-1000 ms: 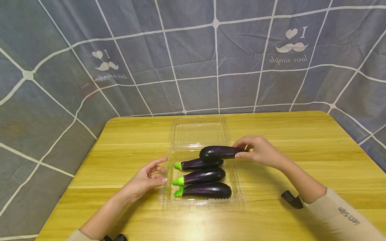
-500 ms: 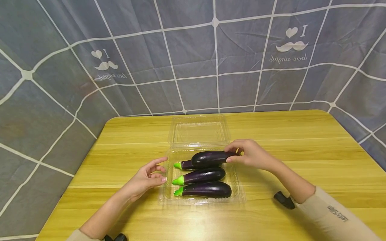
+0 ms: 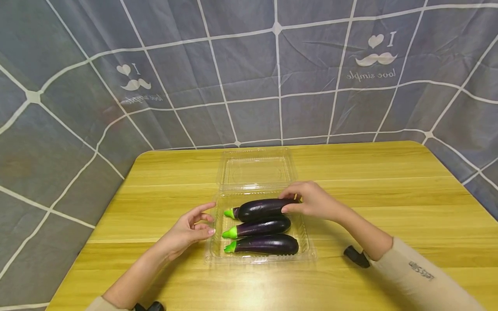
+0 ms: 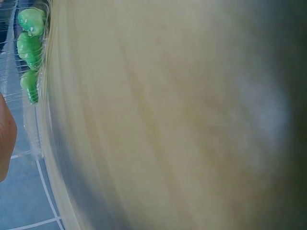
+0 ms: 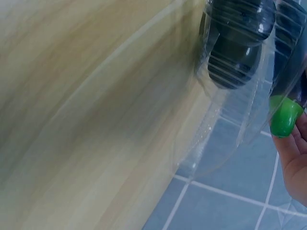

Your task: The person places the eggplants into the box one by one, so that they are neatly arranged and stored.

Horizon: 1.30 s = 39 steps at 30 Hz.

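My right hand [image 3: 311, 201] pinches a dark purple eggplant [image 3: 256, 209] at its stem end, thumb on the near side. Its green stem [image 5: 285, 117] shows in the right wrist view beside the fingers. The held eggplant lies over the farthest of three eggplants in a clear plastic box [image 3: 260, 260], hiding most of that one except its green tip [image 3: 229, 213]. Nearer are a middle eggplant [image 3: 262, 226] and a front eggplant [image 3: 268, 245], both with stems pointing left. At the box's left wall, my left hand [image 3: 190, 231] holds nothing, its fingers loosely bent.
The box's clear lid [image 3: 256, 170] lies folded back behind it on the wooden table [image 3: 175, 172]. Grey cloth with white grid lines [image 3: 249, 77] hangs behind and at the sides. Black mounts [image 3: 355, 257] sit by the wrists.
My right hand has moved left and slightly toward me with the eggplant, bringing it down over the farthest one. My left hand stays in place by the box.
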{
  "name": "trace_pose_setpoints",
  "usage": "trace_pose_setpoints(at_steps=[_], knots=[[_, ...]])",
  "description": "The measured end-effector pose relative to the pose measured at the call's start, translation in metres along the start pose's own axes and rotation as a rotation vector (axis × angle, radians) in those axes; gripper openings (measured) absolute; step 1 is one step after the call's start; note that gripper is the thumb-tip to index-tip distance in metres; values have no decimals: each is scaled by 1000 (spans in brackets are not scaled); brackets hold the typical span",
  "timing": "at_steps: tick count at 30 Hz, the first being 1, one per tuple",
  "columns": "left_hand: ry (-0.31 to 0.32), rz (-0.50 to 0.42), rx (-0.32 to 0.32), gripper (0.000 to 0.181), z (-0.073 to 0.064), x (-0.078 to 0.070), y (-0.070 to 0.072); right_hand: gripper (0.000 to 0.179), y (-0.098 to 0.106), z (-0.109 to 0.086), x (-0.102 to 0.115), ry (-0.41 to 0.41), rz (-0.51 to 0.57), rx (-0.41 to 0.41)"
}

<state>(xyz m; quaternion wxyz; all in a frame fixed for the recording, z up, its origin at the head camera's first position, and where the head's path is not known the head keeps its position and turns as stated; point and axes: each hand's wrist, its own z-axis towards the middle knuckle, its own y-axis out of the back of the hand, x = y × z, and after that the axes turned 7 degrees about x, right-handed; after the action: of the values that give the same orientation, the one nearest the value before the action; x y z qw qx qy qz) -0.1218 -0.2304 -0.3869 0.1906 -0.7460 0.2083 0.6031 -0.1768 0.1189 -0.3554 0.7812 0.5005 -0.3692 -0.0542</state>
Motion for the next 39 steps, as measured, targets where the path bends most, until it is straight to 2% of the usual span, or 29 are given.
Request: trace_pose_setpoints(at_steps=[10, 39], knots=[[-5, -13, 6, 76, 0, -1, -1, 26, -9, 8, 3, 32, -91, 10], [-20, -13, 12, 75, -1, 1, -1, 27, -26, 21, 13, -27, -44, 45]])
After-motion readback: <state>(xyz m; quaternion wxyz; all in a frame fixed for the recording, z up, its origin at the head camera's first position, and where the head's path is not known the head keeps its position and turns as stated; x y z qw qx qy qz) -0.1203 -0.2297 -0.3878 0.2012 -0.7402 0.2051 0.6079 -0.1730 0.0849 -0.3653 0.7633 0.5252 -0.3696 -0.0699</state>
